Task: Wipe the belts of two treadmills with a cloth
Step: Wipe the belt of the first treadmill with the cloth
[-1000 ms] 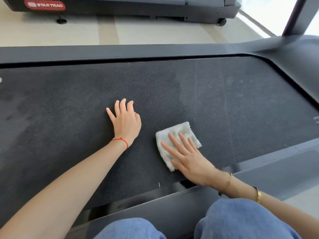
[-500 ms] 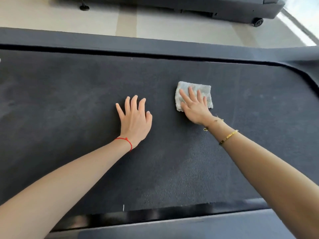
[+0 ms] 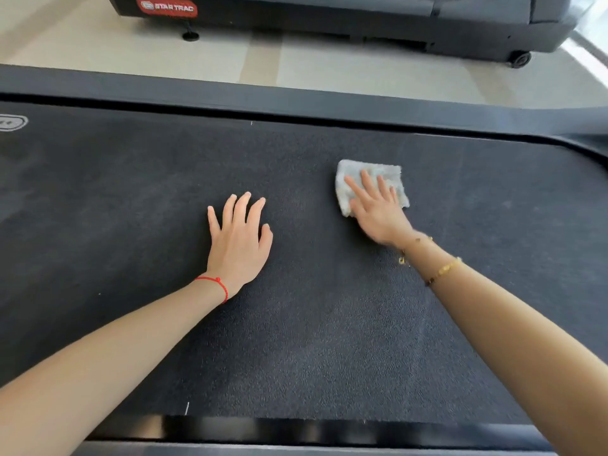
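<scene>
Nearest to the camera runs the dark near side rail (image 3: 296,436) of the treadmill, and both bare forearms reach over it onto the belt (image 3: 329,340). The belt is black and rough, and it fills most of the view. The left hand (image 3: 238,240) lies flat on the belt with the fingers straight and a little spread; it holds nothing. A red string bracelet (image 3: 215,284) is around its wrist. To the right and a bit farther, the right hand (image 3: 378,209) presses with straight fingers on a pale folded cloth (image 3: 391,174), which lies flat on the belt. Gold bracelets (image 3: 442,269) sit on the right wrist. Behind the cloth runs the far side rail (image 3: 296,100), then the light floor (image 3: 329,65). Farthest stands a second treadmill (image 3: 362,18) with a red label.
</scene>
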{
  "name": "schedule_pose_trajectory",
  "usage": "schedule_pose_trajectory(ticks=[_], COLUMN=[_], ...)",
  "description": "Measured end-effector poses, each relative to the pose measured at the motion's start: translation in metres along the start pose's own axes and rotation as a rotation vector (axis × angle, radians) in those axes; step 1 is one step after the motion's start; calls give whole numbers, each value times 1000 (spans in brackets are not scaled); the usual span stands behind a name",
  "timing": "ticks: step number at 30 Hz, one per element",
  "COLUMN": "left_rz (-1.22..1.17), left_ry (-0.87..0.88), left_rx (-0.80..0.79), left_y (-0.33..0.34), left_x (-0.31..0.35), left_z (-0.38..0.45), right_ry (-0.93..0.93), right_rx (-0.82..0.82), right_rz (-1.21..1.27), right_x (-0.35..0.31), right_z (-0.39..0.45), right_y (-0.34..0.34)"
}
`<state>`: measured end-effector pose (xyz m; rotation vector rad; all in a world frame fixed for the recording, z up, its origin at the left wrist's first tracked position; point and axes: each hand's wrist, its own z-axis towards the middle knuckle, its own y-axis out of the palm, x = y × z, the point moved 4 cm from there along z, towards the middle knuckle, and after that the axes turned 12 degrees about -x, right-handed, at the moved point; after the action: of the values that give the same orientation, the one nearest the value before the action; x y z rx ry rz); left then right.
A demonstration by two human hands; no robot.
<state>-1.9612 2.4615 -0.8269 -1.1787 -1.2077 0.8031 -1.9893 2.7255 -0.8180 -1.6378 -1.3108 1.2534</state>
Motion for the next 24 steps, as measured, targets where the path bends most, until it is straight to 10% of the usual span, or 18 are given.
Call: schedule_pose_trajectory(ticks=[4, 11, 18, 24], left_rz=[1, -6, 4, 9], left_ry=[-28, -31, -43, -43], left_rx=[3, 8, 0, 5], left_y=[0, -2, 0, -3], left_x=[2, 2, 2, 2], left_z=[1, 1, 3, 2], right_ry=[108, -323, -9, -190], right_rx=[-22, -90, -92, -98], right_rz=[66, -72, -30, -149], right_x=[-8, -34, 27, -73], right_z=[45, 37, 110, 120], right_y=[-14, 6, -43, -16])
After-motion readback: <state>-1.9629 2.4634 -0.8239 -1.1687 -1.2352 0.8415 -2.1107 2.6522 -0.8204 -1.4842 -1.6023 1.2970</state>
